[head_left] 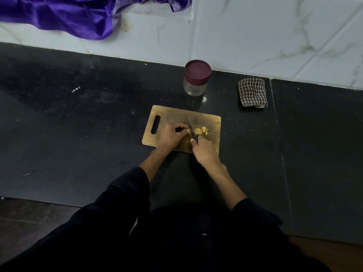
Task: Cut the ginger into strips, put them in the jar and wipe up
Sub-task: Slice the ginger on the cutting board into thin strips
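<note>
left fingers pinch ginger; right fingers clasp knife on board.

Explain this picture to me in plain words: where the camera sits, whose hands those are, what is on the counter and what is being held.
There is no machine here. A person wears one camera on the head, looking down at their own hands. The right hand grips a knife. The left hand steadies the ginger on a cutting board. Behind the board, on the dark counter, stand a jar with its lid on and a folded checked cloth. A purple fabric hangs at the top left.
</note>
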`<action>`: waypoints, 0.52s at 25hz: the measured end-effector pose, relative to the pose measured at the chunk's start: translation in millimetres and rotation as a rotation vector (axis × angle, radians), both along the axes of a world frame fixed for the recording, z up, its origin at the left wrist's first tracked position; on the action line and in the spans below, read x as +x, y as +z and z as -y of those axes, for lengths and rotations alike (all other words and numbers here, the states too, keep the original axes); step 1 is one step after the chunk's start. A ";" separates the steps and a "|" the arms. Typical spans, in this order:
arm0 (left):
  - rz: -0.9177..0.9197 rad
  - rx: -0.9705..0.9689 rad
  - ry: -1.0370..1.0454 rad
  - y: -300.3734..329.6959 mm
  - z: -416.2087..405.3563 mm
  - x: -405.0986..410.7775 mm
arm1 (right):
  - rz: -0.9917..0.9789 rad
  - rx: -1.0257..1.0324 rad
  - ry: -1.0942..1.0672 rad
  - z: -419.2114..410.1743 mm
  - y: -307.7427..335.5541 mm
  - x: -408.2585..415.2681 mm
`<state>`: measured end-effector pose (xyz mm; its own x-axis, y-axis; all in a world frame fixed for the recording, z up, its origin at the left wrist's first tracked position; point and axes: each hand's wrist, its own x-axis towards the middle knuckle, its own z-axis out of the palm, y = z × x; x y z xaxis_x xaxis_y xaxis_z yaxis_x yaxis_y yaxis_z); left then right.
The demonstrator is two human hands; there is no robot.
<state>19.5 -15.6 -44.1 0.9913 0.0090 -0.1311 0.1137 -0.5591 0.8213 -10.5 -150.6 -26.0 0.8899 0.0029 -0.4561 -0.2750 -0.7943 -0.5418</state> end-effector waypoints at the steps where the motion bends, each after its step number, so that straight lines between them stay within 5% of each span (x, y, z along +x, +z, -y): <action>1: -0.002 0.001 0.002 -0.3 -0.1 0.0 | 0.005 -0.013 0.008 -0.2 0.4 0.1; 13: 0.017 0.008 -0.020 -1.1 -1.9 1.1 | 0.094 -0.187 0.079 -14.6 5.2 8.6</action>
